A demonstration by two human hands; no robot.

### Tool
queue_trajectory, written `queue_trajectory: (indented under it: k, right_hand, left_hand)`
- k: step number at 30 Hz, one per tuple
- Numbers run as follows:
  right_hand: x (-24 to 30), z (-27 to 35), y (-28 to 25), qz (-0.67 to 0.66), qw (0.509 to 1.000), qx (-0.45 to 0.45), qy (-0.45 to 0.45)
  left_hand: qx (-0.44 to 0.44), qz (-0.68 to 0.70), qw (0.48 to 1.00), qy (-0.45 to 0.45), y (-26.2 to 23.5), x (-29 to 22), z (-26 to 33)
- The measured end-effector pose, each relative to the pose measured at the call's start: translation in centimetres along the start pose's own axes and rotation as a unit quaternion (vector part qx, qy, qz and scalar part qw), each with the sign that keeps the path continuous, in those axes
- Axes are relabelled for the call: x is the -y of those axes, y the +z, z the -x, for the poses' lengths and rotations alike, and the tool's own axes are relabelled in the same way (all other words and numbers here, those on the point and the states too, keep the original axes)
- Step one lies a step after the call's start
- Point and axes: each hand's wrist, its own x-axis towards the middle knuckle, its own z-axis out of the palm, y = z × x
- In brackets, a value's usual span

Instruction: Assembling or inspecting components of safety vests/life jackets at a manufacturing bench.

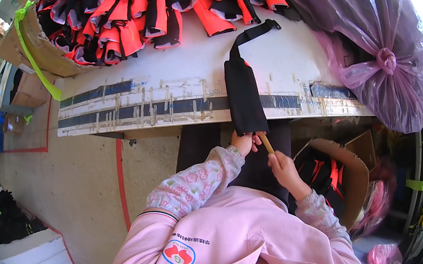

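Note:
A long black fabric sleeve (243, 92) hangs over the front edge of the table, with a black webbing strap (253, 33) running from its far end to a dark buckle (273, 24). My left hand (243, 142) grips the sleeve's near end, its fingers partly hidden under the cloth. Just to the right, a flat yellowish-brown stick (266, 143) meets that same end at a slant; its upper tip is out of sight at the cloth. My right hand (283, 169) is closed round the lower part of the stick.
Folded black and orange fabric pieces (126, 22) are piled along the table's far side. A cardboard box (42, 39) stands at the far left. On the right bulges a knotted purple plastic bag (364, 29). An open carton (359, 187) with black and orange pieces stands below the table.

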Motion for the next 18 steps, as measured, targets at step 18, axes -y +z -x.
queue_trajectory:
  k: [18]
  right_hand:
    - [4.6, 5.6, 0.0, -0.480, 0.832, 0.081, 0.267]
  left_hand:
    - [-0.060, 0.107, 0.991, 0.057, 0.4, 0.9, 0.0]
